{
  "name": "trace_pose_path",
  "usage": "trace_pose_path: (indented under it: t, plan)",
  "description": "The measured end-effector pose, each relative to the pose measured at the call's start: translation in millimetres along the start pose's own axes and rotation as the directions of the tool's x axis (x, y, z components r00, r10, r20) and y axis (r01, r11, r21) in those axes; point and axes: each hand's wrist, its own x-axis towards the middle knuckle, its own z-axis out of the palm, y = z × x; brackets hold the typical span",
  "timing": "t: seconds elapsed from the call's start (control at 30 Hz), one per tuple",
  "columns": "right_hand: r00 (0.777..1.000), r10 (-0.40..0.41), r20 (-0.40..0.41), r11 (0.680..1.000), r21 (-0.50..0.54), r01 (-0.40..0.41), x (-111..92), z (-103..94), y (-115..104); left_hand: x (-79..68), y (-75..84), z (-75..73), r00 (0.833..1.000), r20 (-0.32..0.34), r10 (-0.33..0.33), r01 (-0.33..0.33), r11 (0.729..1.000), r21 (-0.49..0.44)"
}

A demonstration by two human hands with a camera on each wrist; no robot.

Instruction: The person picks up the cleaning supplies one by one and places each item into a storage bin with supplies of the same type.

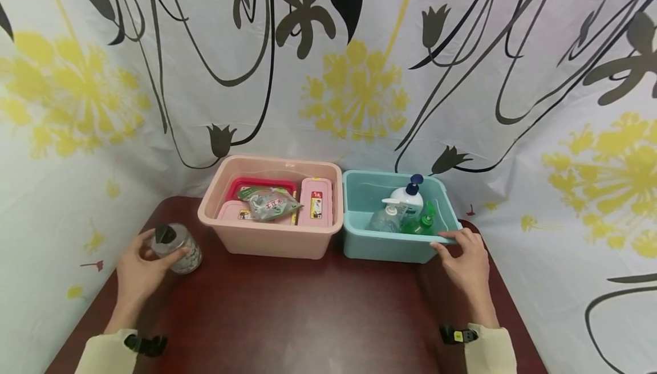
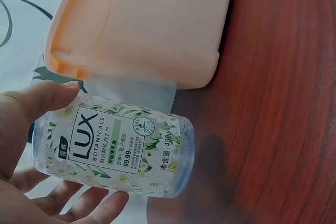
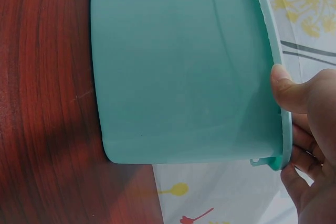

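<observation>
My left hand (image 1: 137, 274) grips a clear hand soap bottle (image 1: 189, 251) with a dark top, left of the pink bin (image 1: 277, 246). In the left wrist view, the bottle's flowered LUX label (image 2: 113, 148) shows between thumb and fingers. At the front right corner of the blue-green bin (image 1: 385, 249), my right hand (image 1: 469, 260) pinches the rim, its thumb (image 3: 286, 90) against the outer face. Inside that bin stand a white pump bottle (image 1: 408, 197), a clear pump bottle (image 1: 386, 220) and a green pump bottle (image 1: 422, 223).
Within the pink bin lie a red-rimmed box (image 1: 262, 182), pink boxes (image 1: 315, 203) and a green and clear plastic packet (image 1: 269, 203). Both bins stand side by side at the back of the dark red table (image 1: 308, 311), against a patterned sheet (image 1: 354, 89).
</observation>
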Motion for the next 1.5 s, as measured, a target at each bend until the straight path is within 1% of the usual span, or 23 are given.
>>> trace_pose_path:
  t: [0.1, 0.2, 0.33, 0.43, 0.53, 0.67, 0.8, 1.07, 1.17, 1.37, 1.5]
  plan:
    - [1.000, 0.003, 0.006, 1.000, -0.009, -0.003, -3, -0.5, 0, -5.2, 0.4, 2.3, 1.000, 0.004, -0.018, 0.018, 1.000, 0.003]
    - [1.000, 0.008, 0.005, 1.000, -0.005, -0.007, -2, -1.1, 0, -7.8, 3.5, 4.2, 0.999, 0.022, -0.028, 0.028, 1.000, 0.000]
    - [1.000, 0.006, -0.001, 1.000, 0.006, -0.006, 0, -1.5, -1, -11.4, 6.7, 8.1, 0.999, 0.039, -0.018, 0.018, 1.000, 0.002]
    - [1.000, 0.002, 0.001, 1.000, 0.006, -0.002, 0, -0.9, 0, -15.2, 8.3, 10.8, 0.999, 0.043, 0.001, -0.002, 1.000, 0.010]
    - [1.000, -0.002, 0.002, 1.000, 0.005, 0.002, 0, -0.2, 1, -19.5, 10.5, 14.0, 0.998, 0.063, 0.023, -0.023, 1.000, 0.011]
    - [1.000, -0.005, -0.002, 1.000, 0.005, 0.005, 1, 0.6, 1, -24.3, 13.6, 18.9, 0.995, 0.082, 0.051, -0.050, 0.999, -0.006]
    - [1.000, -0.003, -0.001, 1.000, 0.006, 0.003, 1, 0.7, 1, -29.9, 15.3, 24.8, 0.993, 0.083, 0.089, -0.087, 0.996, -0.026]
    - [1.000, -0.006, -0.008, 1.000, 0.007, 0.006, 0, 0.5, 0, -39.7, 19.2, 37.4, 0.982, 0.079, 0.171, -0.167, 0.985, -0.051]
    - [1.000, -0.008, -0.011, 1.000, 0.010, 0.008, 0, 0.3, 0, -43.3, 21.3, 41.7, 0.978, 0.087, 0.187, -0.182, 0.981, -0.065]
    - [1.000, -0.009, -0.011, 1.000, 0.014, 0.010, 0, 0.5, 0, -50.0, 26.3, 48.5, 0.971, 0.137, 0.198, -0.189, 0.979, -0.077]
    - [1.000, -0.011, -0.011, 1.000, 0.014, 0.012, 0, -0.4, -1, -54.5, 31.2, 52.8, 0.964, 0.160, 0.212, -0.197, 0.975, -0.105]
